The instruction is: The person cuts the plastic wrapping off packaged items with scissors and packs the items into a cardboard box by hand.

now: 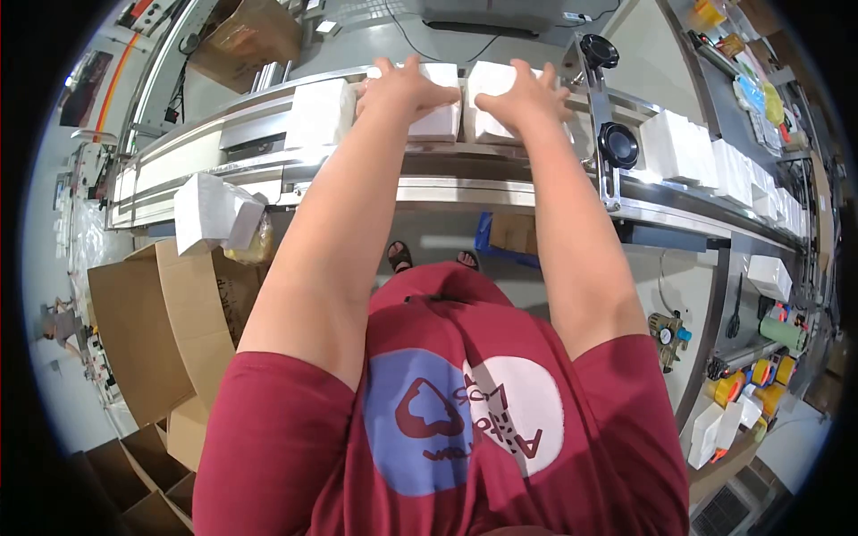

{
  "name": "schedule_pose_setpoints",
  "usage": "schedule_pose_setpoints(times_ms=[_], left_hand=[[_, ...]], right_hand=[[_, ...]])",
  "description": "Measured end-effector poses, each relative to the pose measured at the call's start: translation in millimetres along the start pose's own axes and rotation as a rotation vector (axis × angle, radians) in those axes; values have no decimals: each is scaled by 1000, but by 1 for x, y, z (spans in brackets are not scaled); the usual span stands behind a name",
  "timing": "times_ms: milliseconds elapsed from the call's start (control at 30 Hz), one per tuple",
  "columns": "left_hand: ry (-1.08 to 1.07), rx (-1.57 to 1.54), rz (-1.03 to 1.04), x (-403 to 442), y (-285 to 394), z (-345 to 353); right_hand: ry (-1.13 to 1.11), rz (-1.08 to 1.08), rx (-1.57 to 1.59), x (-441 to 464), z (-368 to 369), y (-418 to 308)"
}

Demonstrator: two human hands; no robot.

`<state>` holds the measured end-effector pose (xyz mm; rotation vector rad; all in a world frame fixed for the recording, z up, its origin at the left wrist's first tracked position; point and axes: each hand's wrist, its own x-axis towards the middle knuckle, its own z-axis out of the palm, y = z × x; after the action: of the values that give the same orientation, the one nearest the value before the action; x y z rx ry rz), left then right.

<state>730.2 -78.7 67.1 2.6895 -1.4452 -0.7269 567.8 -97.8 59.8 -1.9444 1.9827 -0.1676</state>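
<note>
Three white boxes stand in a row on the conveyor. My left hand (pixel 404 92) is over the middle white box (pixel 438 123), its thumb and fingers spread across the top and gripping it. My right hand (pixel 529 96) grips the right white box (pixel 492 127) the same way, thumb toward the left. A narrow gap separates these two boxes. Just left of my left hand is another white box (pixel 315 114), which my fingertips are close to; whether they touch it I cannot tell. The far sides of the boxes are hidden.
Metal rails (pixel 465 192) border the conveyor. A bracket with black knobs (pixel 618 145) stands right of my right hand. More white boxes (pixel 670 147) line up beyond it. Another white box (pixel 204 214) sits at the near left edge, above an open cardboard carton (pixel 134 330).
</note>
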Motion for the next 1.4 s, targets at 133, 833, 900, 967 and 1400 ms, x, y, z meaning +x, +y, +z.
schedule_pose_setpoints(times_ms=[133,833,900,967,1400], left_hand=[[60,-77,33,-5,-4,-7],[67,-2049,688,-72,-254,-74],[73,-2149,737,-91,-296,-81],[90,-2270,775,-119,-338,-90],[1201,-1918,446,-323,-632,-41]], right_hand=[[33,11,197,-2,-12,18],[-613,-485,1768,-74,-14,-106],[-813,-470,2000,-100,-3,-138],[-957,-462,2046,-127,8,-173],[-1615,-402,2179,-326,152,-388]])
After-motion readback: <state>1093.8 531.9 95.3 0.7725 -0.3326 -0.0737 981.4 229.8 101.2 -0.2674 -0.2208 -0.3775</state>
